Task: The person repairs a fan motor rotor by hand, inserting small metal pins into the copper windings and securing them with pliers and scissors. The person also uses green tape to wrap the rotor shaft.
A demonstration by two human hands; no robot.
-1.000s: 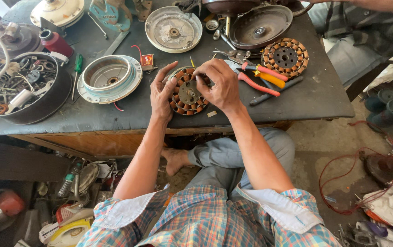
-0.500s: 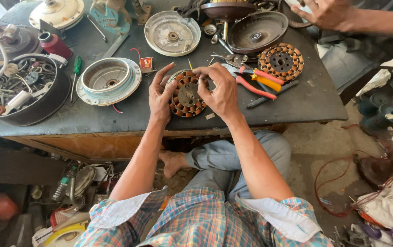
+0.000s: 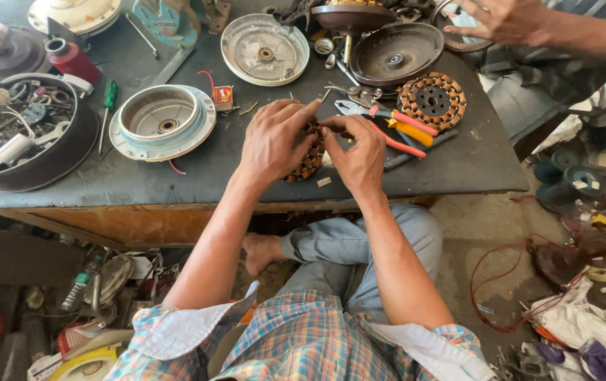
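Hands, left (image 3: pixel 272 141) and right (image 3: pixel 359 152), pinch a copper-wound stator (image 3: pixel 308 156) at frame centre; pliers (image 3: pixel 394 130) lie just right.

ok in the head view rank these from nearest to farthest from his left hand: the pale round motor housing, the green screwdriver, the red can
From the left hand:
1. Pale round motor housing, just to its left on the table.
2. Green screwdriver, beyond the housing's left edge.
3. Red can, farthest, toward the table's far left corner.

Dark, worn workbench top (image 3: pixel 197 176); on it a round white-rimmed metal housing (image 3: pixel 162 121); copper-wound stator ring (image 3: pixel 432 101); orange-handled pliers (image 3: pixel 394 125).
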